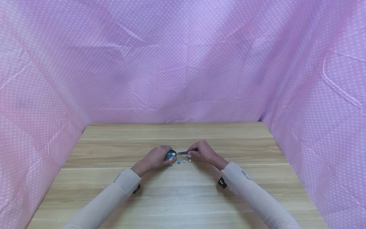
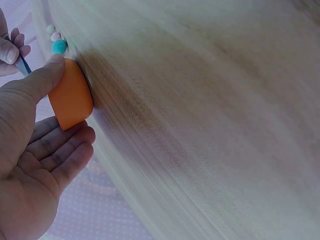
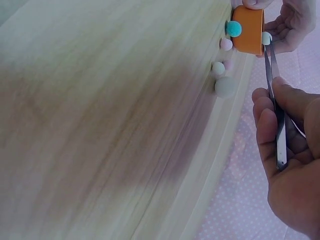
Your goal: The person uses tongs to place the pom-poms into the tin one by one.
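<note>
My left hand (image 1: 156,157) grips a small round orange bowl (image 2: 71,95) by its side, thumb on one wall and fingers round the other. Inside it, in the head view, lie several blue, white and pale balls. A pair of metal tweezers (image 3: 278,115) is pinched in my right hand (image 3: 295,145). Between the tweezer tips, right at the bowl's rim, is a small whitish ball (image 3: 267,38). Beside the bowl on the table sit a turquoise ball (image 3: 233,29), a pink ball (image 3: 226,44), and a larger white ball (image 3: 225,87).
The wooden table (image 1: 183,197) has its far edge against a pink dotted curtain (image 1: 183,79), which also hangs at both sides. A smaller white ball (image 3: 218,68) lies close to the larger one. Dark straps (image 1: 222,183) show under the sleeves.
</note>
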`<state>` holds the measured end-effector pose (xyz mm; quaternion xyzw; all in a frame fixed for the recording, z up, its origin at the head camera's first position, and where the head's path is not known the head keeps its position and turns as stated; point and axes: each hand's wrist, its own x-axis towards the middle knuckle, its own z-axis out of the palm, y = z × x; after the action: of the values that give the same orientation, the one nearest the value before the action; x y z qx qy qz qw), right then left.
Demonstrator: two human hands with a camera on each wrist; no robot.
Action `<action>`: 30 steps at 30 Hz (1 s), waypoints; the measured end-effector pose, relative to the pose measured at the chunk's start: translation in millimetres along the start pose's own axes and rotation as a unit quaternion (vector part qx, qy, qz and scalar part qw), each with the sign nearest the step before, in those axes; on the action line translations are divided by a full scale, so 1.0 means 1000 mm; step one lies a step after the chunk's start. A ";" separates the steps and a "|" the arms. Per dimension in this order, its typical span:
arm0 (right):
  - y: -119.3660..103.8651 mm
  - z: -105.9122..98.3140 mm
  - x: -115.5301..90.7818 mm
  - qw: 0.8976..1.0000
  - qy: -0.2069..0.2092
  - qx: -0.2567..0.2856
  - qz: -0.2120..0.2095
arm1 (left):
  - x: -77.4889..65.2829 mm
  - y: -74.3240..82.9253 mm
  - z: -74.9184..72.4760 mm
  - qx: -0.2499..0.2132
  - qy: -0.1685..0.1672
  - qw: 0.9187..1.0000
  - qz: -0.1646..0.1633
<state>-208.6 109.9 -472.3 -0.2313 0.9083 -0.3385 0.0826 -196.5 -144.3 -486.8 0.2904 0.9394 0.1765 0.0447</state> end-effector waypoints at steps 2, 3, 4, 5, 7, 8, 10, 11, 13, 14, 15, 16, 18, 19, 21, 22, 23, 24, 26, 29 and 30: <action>0.000 0.000 0.000 1.000 -0.001 0.002 0.002 | 0.000 0.000 0.000 0.000 -0.003 1.000 -0.005; 0.000 0.000 0.000 1.000 -0.002 0.003 0.003 | 0.001 0.000 0.000 0.001 -0.005 1.000 -0.009; 0.000 0.000 0.000 1.000 -0.003 0.004 0.002 | 0.000 0.001 0.000 0.000 -0.007 1.000 -0.012; 0.000 0.000 0.000 1.000 -0.003 0.004 0.002 | 0.001 0.001 0.000 0.000 -0.009 1.000 -0.015; 0.000 0.000 0.000 1.000 -0.004 0.004 0.002 | 0.001 0.001 -0.001 -0.002 -0.012 1.000 -0.021; 0.000 0.000 0.000 1.000 -0.004 0.004 0.003 | 0.001 0.001 -0.001 -0.002 -0.012 1.000 -0.021; 0.000 0.000 0.001 1.000 -0.003 0.007 0.005 | 0.001 0.001 -0.001 -0.001 -0.012 1.000 -0.020; 0.000 0.000 0.001 1.000 -0.003 0.009 0.007 | 0.001 0.001 0.000 0.000 -0.012 1.000 -0.019; 0.000 0.001 0.001 1.000 -0.004 0.011 0.010 | 0.001 0.001 0.000 0.000 -0.010 1.000 -0.017; 0.000 0.001 0.001 1.000 -0.004 0.012 0.012 | 0.001 0.000 0.000 0.000 -0.009 1.000 -0.015; 0.000 0.001 0.001 1.000 -0.004 0.014 0.014 | 0.001 0.000 0.000 0.000 -0.009 1.000 -0.015; 0.001 0.001 0.001 1.000 -0.005 0.014 0.015 | 0.001 0.000 0.000 0.000 -0.009 1.000 -0.015; 0.000 0.001 0.001 1.000 -0.006 0.015 0.019 | 0.001 -0.001 0.000 0.000 -0.009 1.000 -0.014; 0.000 0.001 0.001 1.000 -0.007 0.016 0.021 | 0.001 -0.001 0.000 0.000 -0.009 1.000 -0.014; 0.000 0.000 0.000 1.000 -0.007 0.017 0.023 | 0.001 -0.001 0.000 0.002 -0.009 1.000 -0.014; 0.000 0.000 0.000 1.000 -0.007 0.017 0.024 | 0.001 -0.001 0.000 0.002 -0.009 1.000 -0.014; 0.000 0.000 0.000 1.000 -0.007 0.017 0.024 | 0.001 -0.001 0.000 0.002 -0.010 1.000 -0.015; 0.000 0.000 0.000 1.000 -0.006 0.016 0.024 | 0.001 -0.001 0.000 0.001 -0.010 1.000 -0.015; 0.001 -0.001 0.000 1.000 -0.004 0.017 0.025 | 0.001 0.000 0.000 -0.002 -0.011 1.000 -0.017; 0.001 -0.002 0.000 1.000 -0.002 0.015 0.027 | 0.002 0.000 -0.001 -0.004 -0.013 1.000 -0.022; 0.002 -0.002 -0.001 0.999 -0.002 0.014 0.029 | 0.002 0.001 -0.001 -0.005 -0.014 1.000 -0.024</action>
<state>-209.4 112.6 -471.9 -0.2040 0.9098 -0.3480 0.0976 -197.7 -143.1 -486.0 0.2700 0.9446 0.1756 0.0632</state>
